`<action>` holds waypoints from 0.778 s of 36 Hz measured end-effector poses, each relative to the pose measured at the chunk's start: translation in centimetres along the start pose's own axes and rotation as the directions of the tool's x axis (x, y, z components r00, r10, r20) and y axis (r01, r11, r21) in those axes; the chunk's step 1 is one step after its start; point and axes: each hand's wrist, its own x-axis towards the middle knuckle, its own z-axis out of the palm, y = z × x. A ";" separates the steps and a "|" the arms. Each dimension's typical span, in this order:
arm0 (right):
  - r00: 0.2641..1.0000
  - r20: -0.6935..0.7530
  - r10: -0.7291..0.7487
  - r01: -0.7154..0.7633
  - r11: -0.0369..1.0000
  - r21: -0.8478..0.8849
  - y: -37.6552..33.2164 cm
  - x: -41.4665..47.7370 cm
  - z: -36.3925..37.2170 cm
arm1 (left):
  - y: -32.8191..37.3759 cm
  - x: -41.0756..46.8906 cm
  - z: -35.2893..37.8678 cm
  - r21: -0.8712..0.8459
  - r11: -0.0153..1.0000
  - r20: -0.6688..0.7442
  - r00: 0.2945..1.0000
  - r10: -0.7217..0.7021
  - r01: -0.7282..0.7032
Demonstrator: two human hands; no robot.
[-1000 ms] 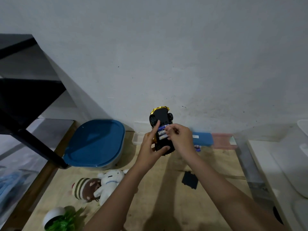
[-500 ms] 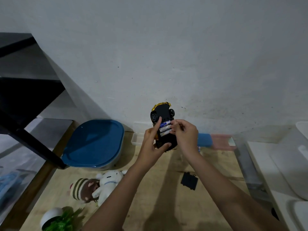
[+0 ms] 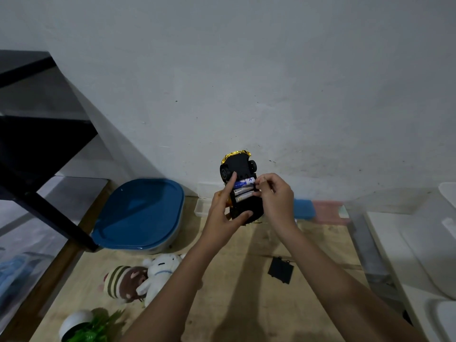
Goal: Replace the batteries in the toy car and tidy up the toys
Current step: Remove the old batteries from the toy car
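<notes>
A black and gold toy car (image 3: 238, 166) is held up in front of the wall, underside toward me. My left hand (image 3: 223, 213) grips it from the left, thumb across its lower end and forefinger along the open battery bay. Three batteries (image 3: 243, 190) lie side by side in the bay. My right hand (image 3: 276, 198) pinches at the right ends of the batteries with thumb and forefinger. The black battery cover (image 3: 280, 270) lies on the wooden table below my right forearm.
A blue-lidded tub (image 3: 140, 213) stands at the back left. Two plush toys (image 3: 143, 277) and a small potted plant (image 3: 84, 327) lie at the front left. Clear, blue and pink boxes (image 3: 318, 208) line the wall. A black frame (image 3: 49, 213) slants across the left.
Both hands have lifted the car slightly higher toward the wall. My right fingertips have shifted a little along the battery ends.
</notes>
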 end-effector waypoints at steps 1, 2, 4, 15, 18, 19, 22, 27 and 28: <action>1.000 0.001 -0.017 0.017 1.000 -0.008 -0.2 0.0 0.0 | 0.0 0.0 -0.1 0.001 1.000 -0.001 1.000 0.001 -0.001; 0.999 0.004 -0.034 0.034 0.999 -0.013 -0.5 0.0 -0.1 | 0.0 0.1 -0.1 0.004 1.000 0.002 1.000 0.002 -0.002; 0.998 0.018 -0.060 0.060 0.998 -0.026 -0.9 0.1 -0.1 | 0.1 0.1 -0.2 0.006 1.000 0.016 1.000 0.003 -0.003; 0.998 0.036 0.057 -0.065 0.947 0.316 -1.8 1.2 -2.0 | 0.2 0.2 -1.0 -0.027 0.999 0.020 1.000 -0.023 0.023; 0.988 0.018 0.156 -0.145 0.863 0.484 -1.9 1.8 -3.1 | 0.1 0.0 -1.3 -0.031 0.999 0.000 1.000 -0.030 0.030; 0.983 0.016 0.182 -0.161 0.822 0.546 -2.0 2.0 -3.3 | 0.1 0.0 -1.3 -0.034 0.999 -0.006 1.000 -0.031 0.031; 0.967 0.020 0.253 -0.195 0.692 0.695 -2.1 2.1 -3.9 | 0.3 -0.1 -1.4 -0.044 0.999 -0.025 1.000 -0.019 0.018; 0.902 0.051 0.428 -0.291 0.516 0.805 -1.9 2.3 -4.7 | 0.8 0.0 -1.3 -0.057 0.998 -0.031 1.000 -0.001 -0.001; 0.882 0.061 0.468 -0.308 0.472 0.826 -2.0 2.4 -4.7 | 0.9 0.0 -1.3 -0.051 0.999 -0.031 1.000 0.005 -0.007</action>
